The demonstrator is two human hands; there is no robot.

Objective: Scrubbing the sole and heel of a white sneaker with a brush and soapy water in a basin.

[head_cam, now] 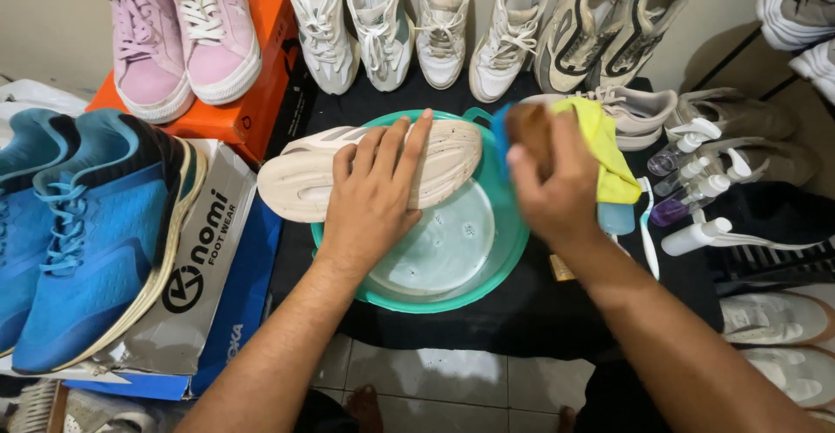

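**Sole scrub in progress over basin**

A cream rubber-soled sneaker (370, 168) is held sole-up across the rim of a round green plastic basin (513, 255) of soapy water, pinned under the flattened left hand (374, 198). A brown-backed scrub brush (526, 133) and yellow cloth (604, 146) are gripped in the right hand (548, 194) at the toe end. Judged step: sole scrubbing. Steady downward pressure on the shoe is needed for each stroke.
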